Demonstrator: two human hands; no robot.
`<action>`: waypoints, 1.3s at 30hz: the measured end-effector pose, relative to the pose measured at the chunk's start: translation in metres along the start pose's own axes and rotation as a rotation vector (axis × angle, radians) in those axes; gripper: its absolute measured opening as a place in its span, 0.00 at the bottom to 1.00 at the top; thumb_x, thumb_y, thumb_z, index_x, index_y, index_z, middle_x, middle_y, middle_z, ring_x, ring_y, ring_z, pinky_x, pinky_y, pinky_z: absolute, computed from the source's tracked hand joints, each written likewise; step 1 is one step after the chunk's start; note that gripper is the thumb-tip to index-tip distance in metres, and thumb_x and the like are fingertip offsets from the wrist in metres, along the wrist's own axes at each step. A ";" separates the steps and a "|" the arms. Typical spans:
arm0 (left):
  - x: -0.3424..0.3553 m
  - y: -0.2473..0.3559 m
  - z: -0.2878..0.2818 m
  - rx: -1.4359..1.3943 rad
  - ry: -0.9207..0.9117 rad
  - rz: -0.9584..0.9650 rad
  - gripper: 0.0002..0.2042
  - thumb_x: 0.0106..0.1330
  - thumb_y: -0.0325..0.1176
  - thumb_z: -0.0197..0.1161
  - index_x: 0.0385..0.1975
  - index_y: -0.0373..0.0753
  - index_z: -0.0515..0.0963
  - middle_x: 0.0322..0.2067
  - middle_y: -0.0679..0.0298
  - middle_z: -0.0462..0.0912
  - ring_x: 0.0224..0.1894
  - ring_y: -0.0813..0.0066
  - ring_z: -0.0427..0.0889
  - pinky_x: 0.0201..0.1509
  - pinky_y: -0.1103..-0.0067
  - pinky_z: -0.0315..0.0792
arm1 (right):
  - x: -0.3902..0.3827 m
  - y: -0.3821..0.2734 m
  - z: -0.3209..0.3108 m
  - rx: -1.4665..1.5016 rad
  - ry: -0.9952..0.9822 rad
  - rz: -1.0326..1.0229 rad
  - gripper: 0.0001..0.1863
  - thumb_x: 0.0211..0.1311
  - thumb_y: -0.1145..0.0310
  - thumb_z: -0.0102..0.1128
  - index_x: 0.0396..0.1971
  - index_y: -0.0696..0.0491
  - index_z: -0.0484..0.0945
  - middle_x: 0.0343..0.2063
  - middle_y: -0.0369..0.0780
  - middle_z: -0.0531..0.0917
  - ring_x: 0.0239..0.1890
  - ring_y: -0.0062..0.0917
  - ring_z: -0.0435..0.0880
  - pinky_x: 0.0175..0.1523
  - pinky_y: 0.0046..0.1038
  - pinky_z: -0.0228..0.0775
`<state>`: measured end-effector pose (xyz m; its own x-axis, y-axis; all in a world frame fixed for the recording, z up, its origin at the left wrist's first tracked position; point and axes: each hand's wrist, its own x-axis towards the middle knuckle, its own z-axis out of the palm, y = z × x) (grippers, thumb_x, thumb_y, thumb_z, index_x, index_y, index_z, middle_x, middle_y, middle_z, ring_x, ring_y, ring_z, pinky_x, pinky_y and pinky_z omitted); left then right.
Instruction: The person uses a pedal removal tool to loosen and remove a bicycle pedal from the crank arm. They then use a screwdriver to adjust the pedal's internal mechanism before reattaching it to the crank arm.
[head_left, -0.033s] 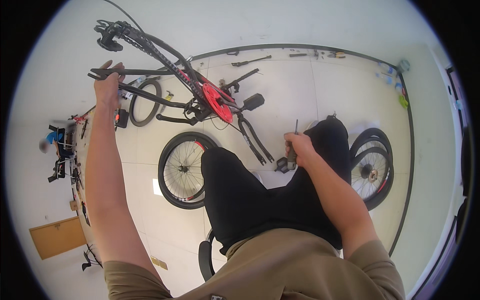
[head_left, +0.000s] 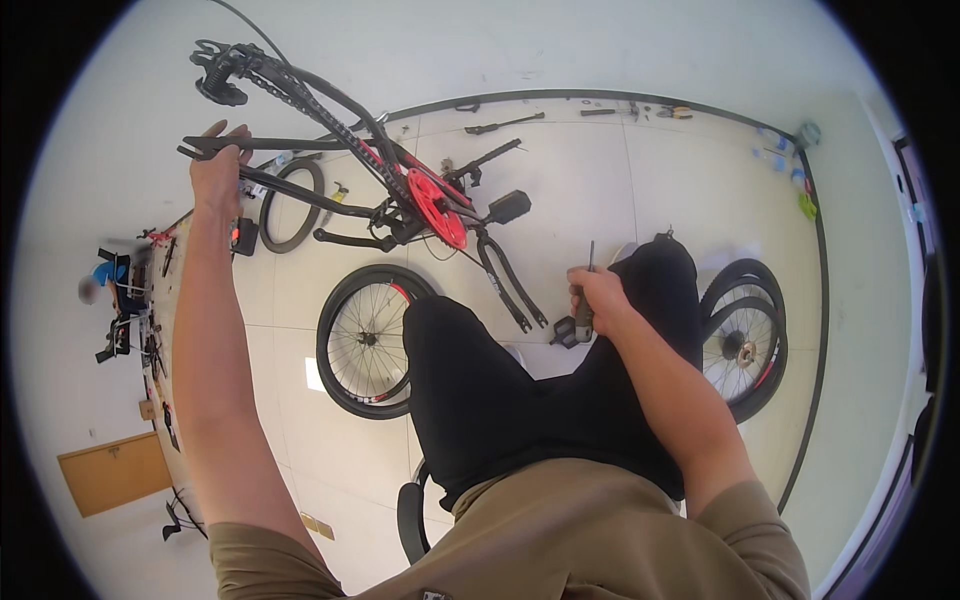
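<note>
A black bicycle frame with red parts [head_left: 385, 150] is propped at upper left, its rear stays pointing left. My left hand [head_left: 215, 172] is closed around the stay ends. On the frame are a red chainring [head_left: 436, 207], a chain, a rear derailleur [head_left: 222, 72] hanging at the far end, a black pedal [head_left: 509, 207], a crank arm [head_left: 352, 240] and the fork [head_left: 505, 285]. My right hand [head_left: 600, 295], by my right knee, is closed on a dark-handled tool with a thin grey shaft [head_left: 591, 257]. Just below it shows a black boxy piece [head_left: 565, 332]; whether they are joined, I cannot tell.
A spoked wheel [head_left: 362, 340] lies by my left knee, with more wheels [head_left: 742, 340] right of my right knee. A bare tyre [head_left: 290, 205] lies behind the frame. Pliers [head_left: 674, 113] and other tools line the far wall. A person [head_left: 105, 280] sits far left.
</note>
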<state>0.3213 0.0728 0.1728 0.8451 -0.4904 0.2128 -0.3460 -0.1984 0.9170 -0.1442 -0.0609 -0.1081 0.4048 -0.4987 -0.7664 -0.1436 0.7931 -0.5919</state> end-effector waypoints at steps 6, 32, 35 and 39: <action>-0.009 0.003 0.007 -0.033 0.032 -0.047 0.29 0.63 0.17 0.46 0.68 0.35 0.64 0.57 0.51 0.79 0.59 0.65 0.79 0.58 0.71 0.81 | 0.008 0.006 0.011 -0.196 0.015 -0.062 0.08 0.57 0.74 0.60 0.38 0.54 0.77 0.24 0.37 0.78 0.19 0.20 0.72 0.24 0.28 0.68; -0.074 -0.021 0.135 -0.121 0.325 0.112 0.37 0.61 0.38 0.73 0.62 0.25 0.61 0.51 0.46 0.76 0.52 0.61 0.75 0.58 0.70 0.67 | 0.021 0.006 0.020 -0.162 -0.027 -0.094 0.13 0.56 0.74 0.59 0.43 0.56 0.79 0.25 0.39 0.81 0.17 0.20 0.72 0.20 0.25 0.62; -0.055 -0.026 0.125 -0.169 0.346 0.009 0.20 0.64 0.35 0.68 0.48 0.31 0.69 0.33 0.56 0.80 0.23 0.73 0.77 0.25 0.78 0.73 | 0.016 0.002 0.023 -0.165 -0.030 -0.101 0.13 0.55 0.74 0.59 0.42 0.57 0.79 0.23 0.38 0.80 0.15 0.19 0.71 0.20 0.25 0.63; -0.054 -0.023 0.123 -0.139 0.304 0.024 0.13 0.66 0.33 0.64 0.41 0.32 0.69 0.23 0.59 0.78 0.14 0.76 0.73 0.16 0.78 0.68 | 0.008 -0.008 0.032 -0.135 -0.070 -0.106 0.11 0.55 0.74 0.60 0.40 0.58 0.79 0.23 0.38 0.80 0.16 0.19 0.73 0.20 0.25 0.65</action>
<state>0.2335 -0.0006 0.0985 0.9277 -0.2139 0.3061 -0.3255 -0.0618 0.9435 -0.1109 -0.0600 -0.1014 0.4853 -0.5479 -0.6814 -0.2148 0.6807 -0.7004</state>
